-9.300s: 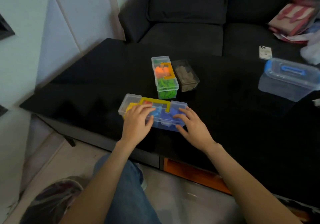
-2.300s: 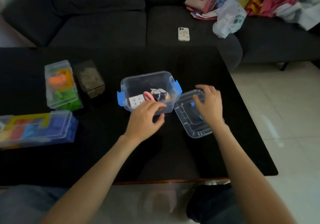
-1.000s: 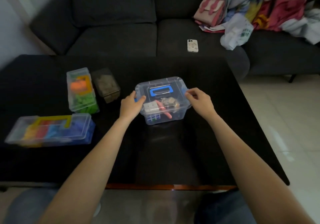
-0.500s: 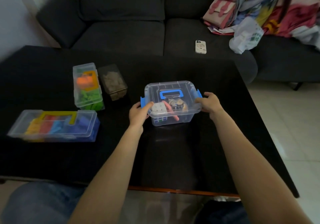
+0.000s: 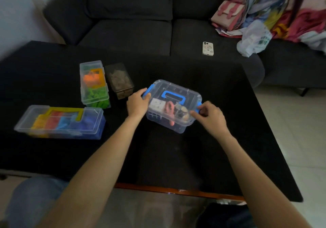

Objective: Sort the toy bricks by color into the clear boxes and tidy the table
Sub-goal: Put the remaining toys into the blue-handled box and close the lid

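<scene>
Clear plastic lidded box with blue handle (image 5: 173, 105) is sitting mid-table (image 5: 176, 157); we are gripping its blue side latches, left hand (image 5: 138, 103) and right hand (image 5: 210, 117) closed on them. Pressing both evenly should snap it shut.

Four boxes sit on the table (image 5: 53, 157). One is a clear box with a blue handle (image 5: 173, 104), between the left hand (image 5: 137, 102) and the right hand (image 5: 210, 116), each at one of its two blue side clips. Three more lie out past the left hand: a long clear box with a yellow handle (image 5: 60, 122), a clear box of orange and green bricks (image 5: 93, 84), and a smoky dark box (image 5: 120, 79) just beside it (contents too dim to count). One phone (image 5: 207, 48) lies on the sofa beyond the right hand.
</scene>
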`<state>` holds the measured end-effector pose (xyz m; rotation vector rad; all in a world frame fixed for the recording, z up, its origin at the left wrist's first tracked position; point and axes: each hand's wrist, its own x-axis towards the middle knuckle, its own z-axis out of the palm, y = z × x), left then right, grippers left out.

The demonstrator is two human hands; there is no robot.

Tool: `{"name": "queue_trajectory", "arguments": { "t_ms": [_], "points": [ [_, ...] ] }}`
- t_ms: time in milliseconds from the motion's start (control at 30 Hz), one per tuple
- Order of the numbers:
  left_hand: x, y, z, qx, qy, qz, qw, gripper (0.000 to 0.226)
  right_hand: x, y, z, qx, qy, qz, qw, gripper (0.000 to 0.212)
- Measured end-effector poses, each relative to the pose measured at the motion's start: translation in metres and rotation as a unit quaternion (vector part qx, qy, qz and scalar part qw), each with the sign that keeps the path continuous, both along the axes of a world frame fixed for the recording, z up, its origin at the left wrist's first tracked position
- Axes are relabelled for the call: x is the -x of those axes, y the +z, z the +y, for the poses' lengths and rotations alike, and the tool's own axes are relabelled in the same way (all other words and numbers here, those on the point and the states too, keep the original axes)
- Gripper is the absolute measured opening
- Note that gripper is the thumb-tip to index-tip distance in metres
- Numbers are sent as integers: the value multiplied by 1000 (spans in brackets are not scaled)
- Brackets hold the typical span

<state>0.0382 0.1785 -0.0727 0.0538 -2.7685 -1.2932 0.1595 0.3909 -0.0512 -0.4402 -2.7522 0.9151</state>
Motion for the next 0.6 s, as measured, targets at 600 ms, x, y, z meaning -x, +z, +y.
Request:
{"name": "queue_trajectory", "arguments": {
  "t_ms": [600],
  "points": [
    [48, -6, -148, 216, -13, 76, 973, 52, 61, -19, -102, -264, 89, -44, 959, 65]
  ]
}}
